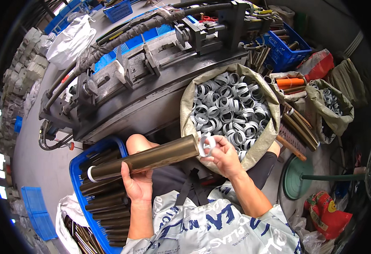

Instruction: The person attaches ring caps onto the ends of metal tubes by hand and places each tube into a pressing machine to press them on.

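Bronze-brown metal tube (145,159) lies across the lap, the left hand (137,184) wrapped around it from below in a full grip. The right hand (224,155) pinches a grey plastic ring (206,144) at the tube's end. Beyond sits a sack (259,148) of rings; a blue crate (76,180) of tubes stands left.

The long tube (145,159) looks like smooth metal, dark bronze and a bit shiny. The ring (206,144) looks like pale grey plastic, smooth and dull. The sack (186,111) full of rings is rough woven cloth. The crate (76,172) is bright blue plastic. The big machine (151,72) is dark, dull metal with greasy spots.
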A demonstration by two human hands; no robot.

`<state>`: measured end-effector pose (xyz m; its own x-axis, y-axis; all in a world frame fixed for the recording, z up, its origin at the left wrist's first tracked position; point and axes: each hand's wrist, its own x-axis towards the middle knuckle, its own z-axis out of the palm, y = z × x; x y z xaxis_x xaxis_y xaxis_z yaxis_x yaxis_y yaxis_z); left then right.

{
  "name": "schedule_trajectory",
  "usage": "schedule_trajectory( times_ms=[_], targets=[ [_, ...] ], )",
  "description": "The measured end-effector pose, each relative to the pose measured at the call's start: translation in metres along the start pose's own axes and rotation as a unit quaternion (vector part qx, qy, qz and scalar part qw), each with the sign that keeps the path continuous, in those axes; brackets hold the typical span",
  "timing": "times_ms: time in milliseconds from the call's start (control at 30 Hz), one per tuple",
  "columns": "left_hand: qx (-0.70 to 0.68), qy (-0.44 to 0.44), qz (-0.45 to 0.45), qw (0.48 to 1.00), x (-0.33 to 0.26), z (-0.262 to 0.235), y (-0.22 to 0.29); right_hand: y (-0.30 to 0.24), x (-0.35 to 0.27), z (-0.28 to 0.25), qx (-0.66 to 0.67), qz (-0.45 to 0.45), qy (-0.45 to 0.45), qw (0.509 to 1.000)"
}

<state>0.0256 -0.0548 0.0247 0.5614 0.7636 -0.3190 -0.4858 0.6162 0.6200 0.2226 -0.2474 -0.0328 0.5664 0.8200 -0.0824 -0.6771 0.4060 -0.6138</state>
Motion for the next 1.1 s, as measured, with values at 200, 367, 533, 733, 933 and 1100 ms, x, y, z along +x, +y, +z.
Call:
schedule_trajectory(
  times_ms=[200,367,533,733,933,1100],
  targets=[
    [0.037,-0.025,0.020,0.999,-0.002,-0.002,-0.001,-0.004,0.000,0.007,-0.312,-0.110,0.025,0.943],
    [0.048,-0.013,0.020,0.999,-0.004,0.000,-0.001,0.001,0.000,0.001,-0.134,-0.071,0.008,0.988],
    [0.075,-0.024,0.030,0.996,-0.003,-0.011,-0.006,0.009,-0.001,-0.001,-0.055,-0.052,0.013,0.997],
    [0.100,-0.021,0.033,0.994,0.002,-0.020,-0.005,0.016,0.001,-0.007,-0.183,-0.059,0.024,0.981],
    [0.126,-0.023,0.035,0.991,0.012,-0.009,-0.014,0.010,0.012,-0.007,-0.233,-0.072,0.042,0.969],
    [0.006,-0.062,-0.030,0.998,0.039,-0.021,-0.026,-0.036,0.025,-0.037,-0.360,-0.141,0.083,0.918]
  ],
)
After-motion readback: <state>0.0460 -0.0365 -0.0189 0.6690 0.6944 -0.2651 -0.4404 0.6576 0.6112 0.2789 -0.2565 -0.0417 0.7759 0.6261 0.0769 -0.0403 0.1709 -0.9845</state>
